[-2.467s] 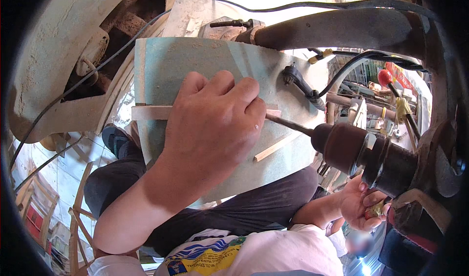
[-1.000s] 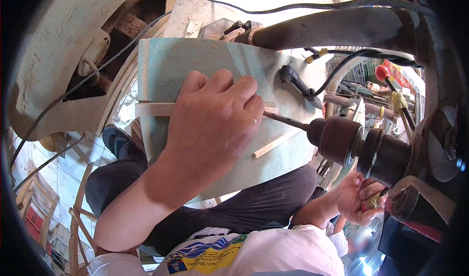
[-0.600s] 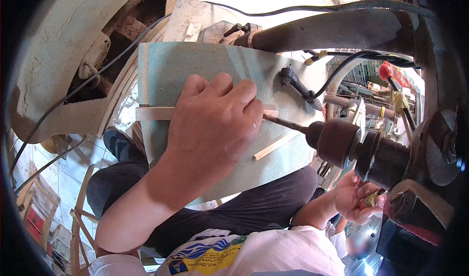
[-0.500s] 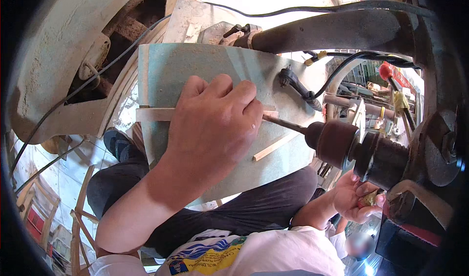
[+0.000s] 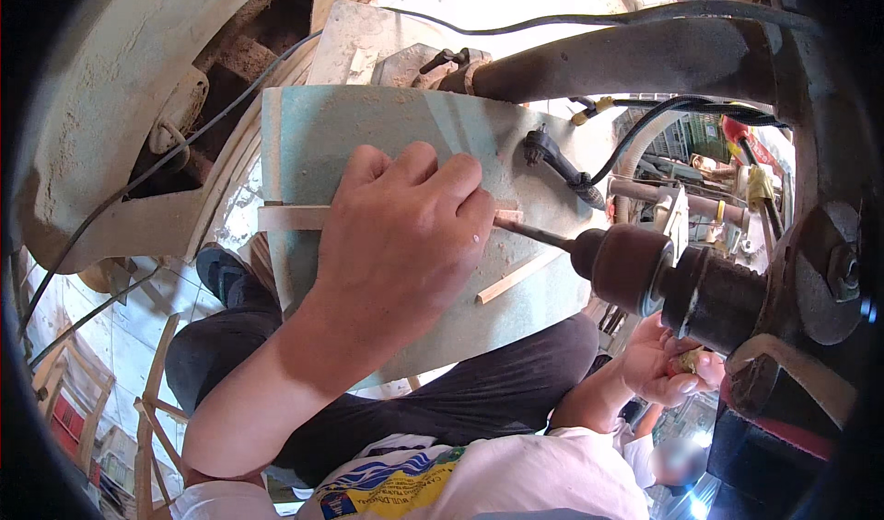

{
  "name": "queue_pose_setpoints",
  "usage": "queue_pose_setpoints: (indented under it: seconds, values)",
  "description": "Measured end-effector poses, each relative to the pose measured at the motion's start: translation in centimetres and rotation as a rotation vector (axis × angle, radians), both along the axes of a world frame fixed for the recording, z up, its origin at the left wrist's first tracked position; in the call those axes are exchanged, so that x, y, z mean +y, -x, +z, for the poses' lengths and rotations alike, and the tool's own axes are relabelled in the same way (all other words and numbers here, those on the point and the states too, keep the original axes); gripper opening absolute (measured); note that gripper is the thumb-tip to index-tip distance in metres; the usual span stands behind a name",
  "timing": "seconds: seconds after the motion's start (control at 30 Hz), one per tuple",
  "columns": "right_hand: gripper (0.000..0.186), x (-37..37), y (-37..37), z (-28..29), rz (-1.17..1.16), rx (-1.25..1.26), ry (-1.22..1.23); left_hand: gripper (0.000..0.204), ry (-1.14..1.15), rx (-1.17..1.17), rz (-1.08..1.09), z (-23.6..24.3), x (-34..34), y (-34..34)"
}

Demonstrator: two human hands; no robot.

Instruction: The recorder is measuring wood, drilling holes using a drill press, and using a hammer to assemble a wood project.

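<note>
My left hand (image 5: 405,221) is closed over a narrow wooden strip (image 5: 293,218), holding it down on a pale green board (image 5: 368,120). Just right of my knuckles, a drill bit (image 5: 534,232) reaches the strip's right end. The point of contact is partly hidden by my fingers. The bit is held in a dark, rusty drill chuck (image 5: 626,264). Below the chuck, my right hand (image 5: 661,368) is closed around a worn yellowish lever handle (image 5: 686,362), whose inner end is hidden by the machine.
Another thin wooden piece (image 5: 518,276) lies on the board. A black plug (image 5: 551,152) with its cable rests at the board's right. A thick metal column (image 5: 626,58) crosses behind. At right stands a red-tipped lever (image 5: 737,132). Another person (image 5: 677,463) is at lower right.
The chuck has shifted slightly left toward the strip. My right hand and the levers have moved a little too. My left hand stays nearly still on the strip.
</note>
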State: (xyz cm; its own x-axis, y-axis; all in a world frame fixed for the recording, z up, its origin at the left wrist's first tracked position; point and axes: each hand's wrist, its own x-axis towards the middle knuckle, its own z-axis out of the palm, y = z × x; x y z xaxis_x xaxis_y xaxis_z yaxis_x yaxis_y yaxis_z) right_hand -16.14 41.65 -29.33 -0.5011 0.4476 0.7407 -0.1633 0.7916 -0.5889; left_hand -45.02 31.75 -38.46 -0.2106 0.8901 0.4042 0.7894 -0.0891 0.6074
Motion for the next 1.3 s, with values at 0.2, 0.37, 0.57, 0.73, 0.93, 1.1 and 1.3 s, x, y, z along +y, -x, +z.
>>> queue_pose_setpoints:
  seconds: [0.2, 0.37, 0.57, 0.73, 0.93, 1.1, 1.3]
  values:
    - [0.019, 0.0, 1.7, -1.1, -0.198, 0.076, -0.083, 0.015, -0.008, 0.005, 0.006, -0.1, 0.2, -0.1]
    - [0.022, -0.7, -1.2, -2.0, -0.799, -0.110, -0.407, 0.015, -0.028, 0.000, -0.001, 0.3, 0.3, -0.3]
    - [0.026, -0.4, -3.0, -3.8, -0.442, 0.219, 0.155, 0.015, -0.028, -0.005, 0.008, -0.2, -0.1, -0.1]
    - [0.029, 0.5, -4.4, -4.0, -0.299, 0.168, 0.121, 0.015, -0.014, -0.003, 0.009, 0.0, 0.0, -0.2]
    - [0.044, 0.5, -1.8, -3.4, -0.348, 0.060, 0.061, 0.014, -0.001, -0.011, -0.004, 0.2, 0.0, -0.1]
    - [0.057, 1.8, 0.1, -3.9, -0.318, 0.005, -0.041, 0.015, 0.011, 0.016, 0.002, 0.2, 0.1, -0.1]
    - [0.059, 2.7, -1.8, -4.2, -0.115, -0.024, -0.042, 0.015, 0.012, 0.010, 0.005, 0.3, 0.0, -0.1]
